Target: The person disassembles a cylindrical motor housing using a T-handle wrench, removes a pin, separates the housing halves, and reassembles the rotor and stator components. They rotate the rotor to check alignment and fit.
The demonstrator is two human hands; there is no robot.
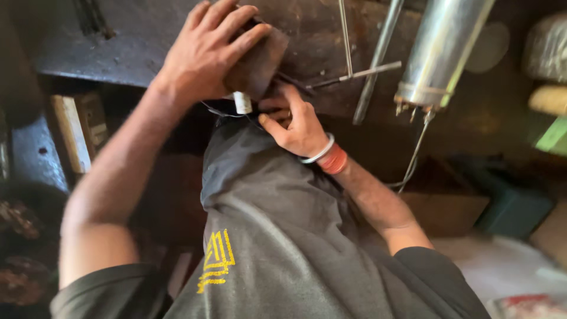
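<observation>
counter (118, 53): dark, stained metal surface, under and beyond both sets of fingers, spanning the top of view.
grey garment (266, 236): large dark-grey cloth with a yellow line emblem, draped below the fingers, filling the lower middle.
steel cylinder (443, 50): shiny tube, well apart to the right of the right-hand fingers, tilted; wire hanging from its lower end.
metal rods (369, 71): thin bars crossing each other, between the right-hand fingers and the cylinder.
wooden block (74, 130): pale edge, well left of and below the left-hand fingers.
brown block (257, 62): dark rusty-brown lump, wrapped under the left-hand fingers, resting at the counter edge, just above the right-hand fingers.
left hand (207, 50): fingers curled over the top of the brown block, gripping it from above.
right hand (298, 124): just below the brown block; fingers bent narrow, tips tucked under the block beside dark wires; cannot tell whether anything is pinched. Silver bangle and red band at the wrist.
white cap (243, 103): small white cylinder, poking out below the brown block, between the two sets of fingers.
</observation>
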